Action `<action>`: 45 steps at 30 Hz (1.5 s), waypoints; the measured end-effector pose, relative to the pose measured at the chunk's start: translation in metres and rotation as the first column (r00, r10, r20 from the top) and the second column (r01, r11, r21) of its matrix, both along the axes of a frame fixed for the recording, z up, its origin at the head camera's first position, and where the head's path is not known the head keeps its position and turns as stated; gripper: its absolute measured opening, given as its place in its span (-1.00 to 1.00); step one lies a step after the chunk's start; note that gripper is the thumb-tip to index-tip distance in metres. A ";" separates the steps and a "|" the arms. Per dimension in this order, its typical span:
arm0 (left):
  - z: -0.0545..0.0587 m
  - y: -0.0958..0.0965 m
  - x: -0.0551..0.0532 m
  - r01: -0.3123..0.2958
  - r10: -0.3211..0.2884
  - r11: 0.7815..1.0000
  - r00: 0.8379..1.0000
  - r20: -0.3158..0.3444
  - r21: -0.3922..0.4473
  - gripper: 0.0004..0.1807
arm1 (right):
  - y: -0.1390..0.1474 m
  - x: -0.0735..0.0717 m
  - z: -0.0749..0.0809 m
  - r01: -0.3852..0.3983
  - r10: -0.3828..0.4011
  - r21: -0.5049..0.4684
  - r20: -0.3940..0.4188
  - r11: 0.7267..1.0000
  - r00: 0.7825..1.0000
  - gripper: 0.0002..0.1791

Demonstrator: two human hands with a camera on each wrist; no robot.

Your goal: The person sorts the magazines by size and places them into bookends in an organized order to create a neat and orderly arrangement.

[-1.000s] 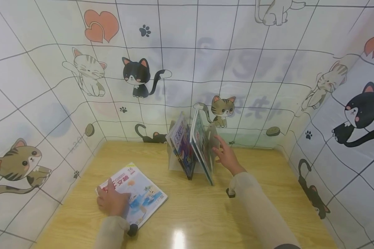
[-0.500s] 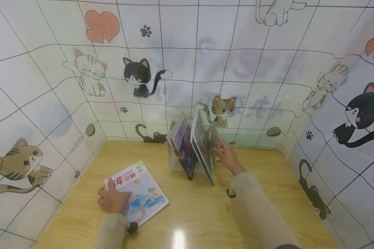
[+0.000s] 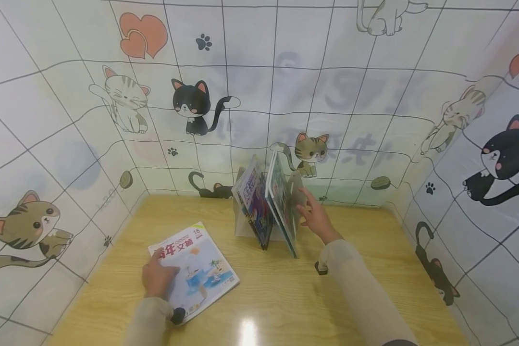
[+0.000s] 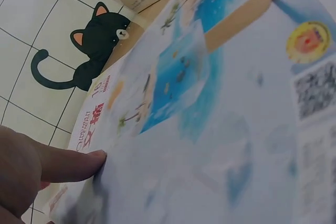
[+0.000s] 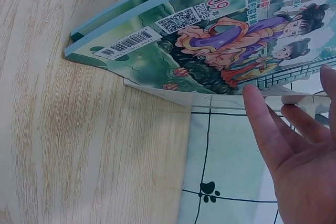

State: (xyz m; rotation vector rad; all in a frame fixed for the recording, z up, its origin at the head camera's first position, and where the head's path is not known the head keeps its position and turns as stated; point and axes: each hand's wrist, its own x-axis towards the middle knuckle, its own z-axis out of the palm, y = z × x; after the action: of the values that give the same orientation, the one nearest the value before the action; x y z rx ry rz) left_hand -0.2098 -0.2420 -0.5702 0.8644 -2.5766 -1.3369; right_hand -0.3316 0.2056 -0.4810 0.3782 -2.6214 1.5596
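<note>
A magazine [image 3: 199, 274] with a white and blue beach cover lies at the left on the wooden table, slightly turned. My left hand [image 3: 157, 276] grips its left side, thumb on the cover; the left wrist view shows the thumb [image 4: 79, 166] pressing near the red title. Further back, a clear book stand [image 3: 296, 185] holds several upright magazines, among them a purple one [image 3: 255, 197] and a green one [image 3: 278, 197]. My right hand [image 3: 320, 221] touches the stand's right side with extended fingers. In the right wrist view the fingertips are right at the panel's edge, beside the green magazine's illustrated cover.
The table [image 3: 259, 298] is light wood, enclosed at the back and both sides by white gridded sheeting [image 3: 251, 91] printed with cats. The stand is close to the back wall. Glare shows at the table's front middle.
My left hand has slid the magazine to the right and turned it slightly, exposing more of its red title. My right hand and the stand stay in place.
</note>
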 end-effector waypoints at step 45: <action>0.057 -0.008 0.000 0.490 -0.433 0.832 0.867 -0.248 0.260 -0.11 | 0.001 -0.001 -0.001 0.015 -0.015 -0.007 0.016 1.000 1.000 -0.31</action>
State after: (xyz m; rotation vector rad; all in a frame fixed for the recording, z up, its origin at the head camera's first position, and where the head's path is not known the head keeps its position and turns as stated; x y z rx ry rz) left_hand -0.2097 -0.2499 -0.5133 0.1129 -2.5592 -1.8936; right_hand -0.3321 0.2066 -0.4819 0.3463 -2.6237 1.5735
